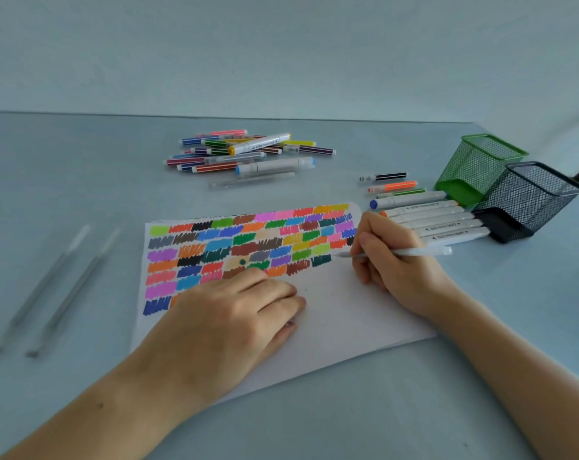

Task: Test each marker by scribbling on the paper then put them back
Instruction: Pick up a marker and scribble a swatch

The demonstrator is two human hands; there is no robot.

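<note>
Half the paper (pixel 347 313) (scribbles too) beneath left hand (pixel 228 313).

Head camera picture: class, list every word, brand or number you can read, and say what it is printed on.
No text reads clearly.
White marker on the pile: dark print along the barrel, too blurred to read.
White markers in the row by the black mesh holder: print with arrow marks, too small to read.
Paper: colour scribbles only, no words.

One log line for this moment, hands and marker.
right hand: grips white pen, tip at paper | left hand: rests flat on paper | green holder, black holder: tipped over
</note>
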